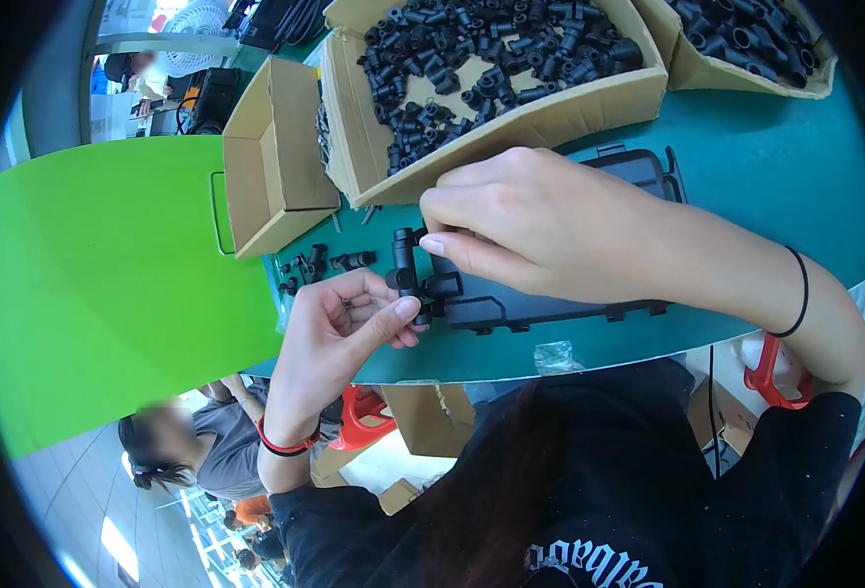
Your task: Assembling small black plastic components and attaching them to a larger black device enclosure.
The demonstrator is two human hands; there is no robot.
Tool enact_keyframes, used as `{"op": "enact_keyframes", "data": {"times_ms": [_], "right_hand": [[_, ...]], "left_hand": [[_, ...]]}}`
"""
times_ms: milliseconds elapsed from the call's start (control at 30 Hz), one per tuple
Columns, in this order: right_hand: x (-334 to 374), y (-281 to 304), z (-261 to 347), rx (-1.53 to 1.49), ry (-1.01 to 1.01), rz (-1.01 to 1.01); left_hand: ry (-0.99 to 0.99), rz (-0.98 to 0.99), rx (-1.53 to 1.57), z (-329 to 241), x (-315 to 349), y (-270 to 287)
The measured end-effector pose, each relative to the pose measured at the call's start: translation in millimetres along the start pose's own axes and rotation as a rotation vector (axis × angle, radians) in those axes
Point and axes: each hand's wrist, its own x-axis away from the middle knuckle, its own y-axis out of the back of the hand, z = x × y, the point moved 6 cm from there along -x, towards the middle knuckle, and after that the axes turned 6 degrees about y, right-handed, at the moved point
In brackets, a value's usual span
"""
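My left hand point(329, 318) is closed on the lower end of a black plastic tube joint point(404, 257) with short side stubs, held upright between thumb and fingers. My right hand point(540, 211) reaches across from the right, with thumb and fingertips pinched together at a small black piece beside the joint's upper end. Whether that piece is attached cannot be made out. Under my right hand and forearm lies a flat black plastic case point(540, 299), partly hidden. Several loose black fittings point(317, 263) rest on the table left of the joint.
A large cardboard box point(520, 132) of small black fittings stands at the far side of the teal table point(766, 167). Another box point(780, 86) holds black tubes. A small cardboard box point(273, 162) adjoins a green panel point(109, 294). A person point(222, 441) sits at left.
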Motion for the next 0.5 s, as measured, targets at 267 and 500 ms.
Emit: {"op": "enact_keyframes", "data": {"times_ms": [267, 500], "right_hand": [[-25, -12, 21, 0.493, 0.452, -0.03], [-63, -7, 26, 0.487, 0.406, 0.503]], "left_hand": [[-0.09, -0.118, -0.029, 3, 5, -3], [-0.209, -0.29, 0.094, 11, 12, -13]]}}
